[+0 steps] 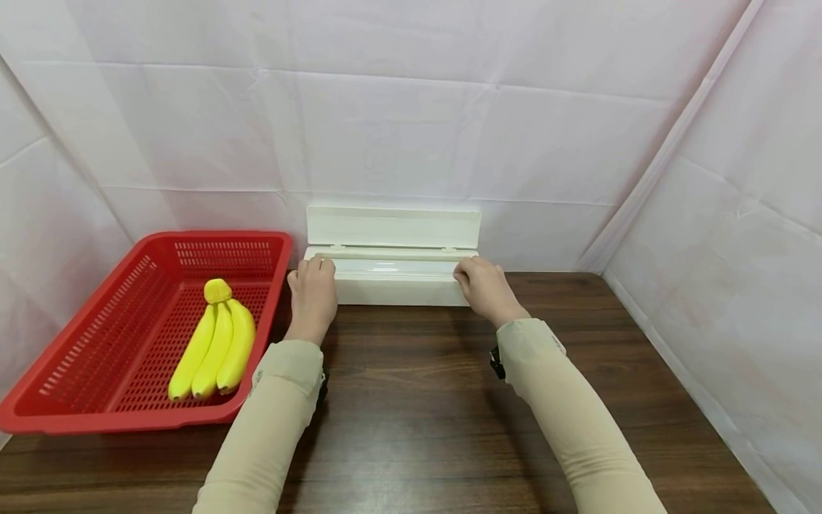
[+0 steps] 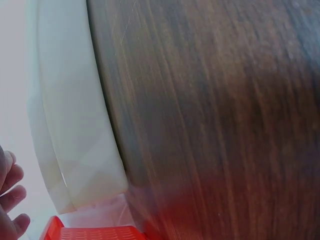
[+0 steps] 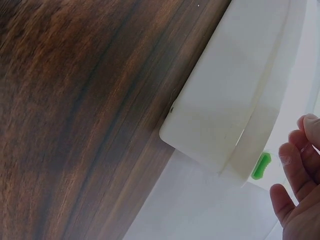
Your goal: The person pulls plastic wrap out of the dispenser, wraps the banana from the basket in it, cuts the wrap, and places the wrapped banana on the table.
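A long white cling film dispenser (image 1: 401, 293) stands against the back wall, its hinged lid (image 1: 394, 227) raised. Clear, shiny cling film (image 1: 385, 267) shows in the opening between the two hands. At the left end, the left hand (image 1: 312, 294) has curled fingers and seems to pinch the film's edge. The right hand (image 1: 486, 287) does likewise at the right end, thumb against fingers; a glossy bit shows on a fingertip in the right wrist view. The film itself is so clear that its edges are hard to make out. A small green part (image 3: 261, 166) sits at the dispenser's end.
A red plastic basket (image 1: 144, 422) with slotted sides stands on the left, close to the left forearm. Inside lies a bunch of three yellow bananas (image 1: 221, 343). Dark wood tabletop (image 1: 411, 400) spreads in front of the dispenser. White sheeting (image 1: 398, 128) hangs behind and at both sides.
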Motion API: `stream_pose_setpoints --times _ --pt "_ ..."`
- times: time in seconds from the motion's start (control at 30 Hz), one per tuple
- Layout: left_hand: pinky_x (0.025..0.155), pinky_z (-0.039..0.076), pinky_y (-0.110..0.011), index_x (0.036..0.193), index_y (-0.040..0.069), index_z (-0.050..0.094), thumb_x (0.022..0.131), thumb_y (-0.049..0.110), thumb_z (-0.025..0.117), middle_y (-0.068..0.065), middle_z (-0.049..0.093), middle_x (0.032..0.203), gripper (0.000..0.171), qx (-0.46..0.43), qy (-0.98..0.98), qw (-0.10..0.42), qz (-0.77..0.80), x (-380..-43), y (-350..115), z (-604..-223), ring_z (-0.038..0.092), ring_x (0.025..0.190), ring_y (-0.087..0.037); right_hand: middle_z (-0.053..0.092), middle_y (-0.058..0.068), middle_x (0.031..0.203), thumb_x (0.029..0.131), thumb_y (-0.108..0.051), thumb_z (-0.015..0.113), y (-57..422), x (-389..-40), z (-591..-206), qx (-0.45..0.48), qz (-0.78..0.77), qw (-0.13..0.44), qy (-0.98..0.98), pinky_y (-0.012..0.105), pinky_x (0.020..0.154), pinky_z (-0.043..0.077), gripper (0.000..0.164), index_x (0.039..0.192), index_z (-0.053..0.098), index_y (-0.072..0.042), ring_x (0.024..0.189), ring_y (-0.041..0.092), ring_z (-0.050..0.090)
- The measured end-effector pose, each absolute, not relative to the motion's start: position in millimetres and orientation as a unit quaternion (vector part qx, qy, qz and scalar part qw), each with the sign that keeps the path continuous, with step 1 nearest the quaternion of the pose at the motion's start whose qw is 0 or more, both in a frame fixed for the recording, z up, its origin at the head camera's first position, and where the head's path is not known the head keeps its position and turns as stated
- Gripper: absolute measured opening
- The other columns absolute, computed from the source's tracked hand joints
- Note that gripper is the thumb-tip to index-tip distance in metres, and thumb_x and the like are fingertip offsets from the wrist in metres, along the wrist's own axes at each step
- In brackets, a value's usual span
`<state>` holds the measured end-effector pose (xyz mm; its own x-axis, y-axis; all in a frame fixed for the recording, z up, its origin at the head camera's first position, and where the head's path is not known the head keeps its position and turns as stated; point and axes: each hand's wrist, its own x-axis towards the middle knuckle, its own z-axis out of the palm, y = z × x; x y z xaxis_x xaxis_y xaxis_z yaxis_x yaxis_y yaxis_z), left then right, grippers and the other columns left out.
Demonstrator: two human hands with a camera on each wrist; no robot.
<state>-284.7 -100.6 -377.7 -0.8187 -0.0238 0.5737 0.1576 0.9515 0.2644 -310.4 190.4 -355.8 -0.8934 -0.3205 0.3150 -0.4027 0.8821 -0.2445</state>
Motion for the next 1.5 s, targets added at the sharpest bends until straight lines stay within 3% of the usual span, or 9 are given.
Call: stream_pose_setpoints --times 0.13,0.57,0.77,1.0,1.5 --pt "0.084 0.043 -0.05 0.092 -0.003 0.058 0.084 -0.007 0.055 -0.019 0.058 0.097 0.009 -0.039 -0.938 0.302 -0.165 -284.5 -100.4 -378.8 0.057 0.094 -0.037 0.063 0.009 0.1 0.097 -0.018 0.051 191.3 -310.0 -356.9 0.191 0.159 0.134 -0.959 0.047 0.087 0.04 0.017 0.104 0.063 -0.008 0.09 0.025 0.057" --pt "0.072 0.041 -0.051 0.093 0.001 0.058 0.086 -0.002 0.056 -0.016 0.059 0.096 0.008 -0.024 -0.94 0.31 -0.141 -282.7 -99.9 -375.9 0.06 0.087 -0.035 0.068 0.011 0.096 0.097 -0.016 0.051 193.5 -310.6 -359.2 0.202 0.162 0.155 -0.953 0.042 0.081 0.046 0.016 0.103 0.063 -0.007 0.085 0.027 0.057" --pt "0.071 0.041 -0.05 0.095 0.002 0.059 0.085 -0.002 0.057 -0.016 0.061 0.098 0.011 -0.021 -0.942 0.302 -0.146 -280.9 -99.1 -375.0 0.06 0.088 -0.035 0.067 0.01 0.093 0.097 -0.015 0.051 194.7 -310.7 -360.8 0.21 0.171 0.167 -0.948 0.046 0.097 0.043 0.015 0.101 0.063 -0.007 0.085 0.027 0.057" --pt "0.072 0.043 -0.049 0.097 0.003 0.059 0.084 -0.001 0.057 -0.017 0.068 0.089 0.013 -0.013 -0.949 0.284 -0.136 -279.5 -99.4 -374.8 0.059 0.083 -0.035 0.067 0.009 0.089 0.097 -0.017 0.051 195.2 -310.2 -362.3 0.208 0.17 0.166 -0.949 0.042 0.077 0.046 0.015 0.101 0.063 -0.009 0.077 0.026 0.054" --pt "0.071 0.041 -0.048 0.094 0.004 0.06 0.086 0.002 0.057 -0.016 0.068 0.084 0.009 -0.013 -0.946 0.294 -0.138 -277.3 -99.1 -376.2 0.059 0.08 -0.034 0.066 0.009 0.087 0.098 -0.019 0.051 196.3 -308.2 -363.3 0.199 0.17 0.167 -0.95 0.039 0.072 0.045 0.017 0.102 0.064 -0.009 0.076 0.025 0.054"
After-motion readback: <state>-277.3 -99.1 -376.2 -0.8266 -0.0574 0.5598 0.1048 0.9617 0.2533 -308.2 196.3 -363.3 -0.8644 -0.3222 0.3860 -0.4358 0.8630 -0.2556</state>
